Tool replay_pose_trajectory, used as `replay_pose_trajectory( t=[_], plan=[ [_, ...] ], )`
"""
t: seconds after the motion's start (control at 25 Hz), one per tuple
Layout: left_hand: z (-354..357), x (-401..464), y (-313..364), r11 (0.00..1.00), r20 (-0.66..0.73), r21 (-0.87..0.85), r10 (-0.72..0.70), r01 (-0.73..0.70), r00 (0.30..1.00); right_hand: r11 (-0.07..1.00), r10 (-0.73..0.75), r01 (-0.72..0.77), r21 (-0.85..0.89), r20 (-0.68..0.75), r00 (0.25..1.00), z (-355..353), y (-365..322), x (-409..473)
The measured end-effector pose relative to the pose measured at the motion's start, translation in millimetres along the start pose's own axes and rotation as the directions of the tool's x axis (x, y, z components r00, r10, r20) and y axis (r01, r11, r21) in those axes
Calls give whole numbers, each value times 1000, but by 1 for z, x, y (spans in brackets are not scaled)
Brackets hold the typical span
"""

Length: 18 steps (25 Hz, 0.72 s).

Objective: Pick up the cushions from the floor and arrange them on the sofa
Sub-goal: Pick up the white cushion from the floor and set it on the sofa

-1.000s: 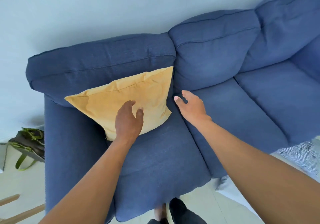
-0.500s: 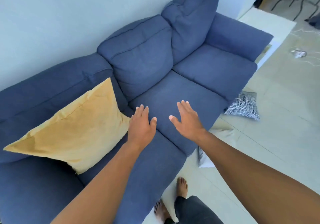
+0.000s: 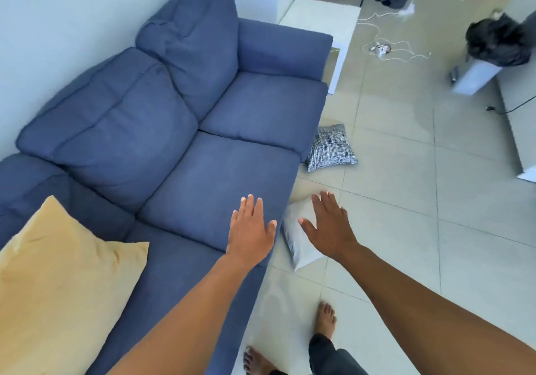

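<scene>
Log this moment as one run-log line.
yellow cushion: on sofa | pale cushion, patterned cushion: on floor | left hand: open, empty | right hand: open, above pale cushion

You can count three loose cushions: one yellow cushion on the sofa at lower left, one patterned cushion and one pale cushion on the floor. One sofa, two hands, two bare feet.

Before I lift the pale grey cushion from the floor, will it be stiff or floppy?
Probably soft and light: the pale grey cushion lies slumped on the tiles. It will likely sag if gripped by one corner. The right hand above it is open.
</scene>
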<state>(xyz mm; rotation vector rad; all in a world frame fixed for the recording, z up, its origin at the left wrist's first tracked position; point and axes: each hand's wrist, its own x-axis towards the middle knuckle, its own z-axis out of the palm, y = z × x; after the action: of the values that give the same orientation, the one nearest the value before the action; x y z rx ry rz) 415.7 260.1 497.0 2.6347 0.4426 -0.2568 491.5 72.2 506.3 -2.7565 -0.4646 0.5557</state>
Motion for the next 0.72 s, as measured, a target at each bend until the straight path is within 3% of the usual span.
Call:
replay_pose_trajectory(
  t=[0.24,0.44,0.72],
  plan=[
    [41,40,78,996,129,80,33,-44,991,997,74,-74,8,28,997,-20,89,23],
    [74,77,127,1000,177,11,0,-2,984,996,90,-92,16,105,990,-22,150,50],
    [97,138,138,1000,303,-2,11,-11,953,981,178,-187,58,139,974,-24,176,96]
  ],
)
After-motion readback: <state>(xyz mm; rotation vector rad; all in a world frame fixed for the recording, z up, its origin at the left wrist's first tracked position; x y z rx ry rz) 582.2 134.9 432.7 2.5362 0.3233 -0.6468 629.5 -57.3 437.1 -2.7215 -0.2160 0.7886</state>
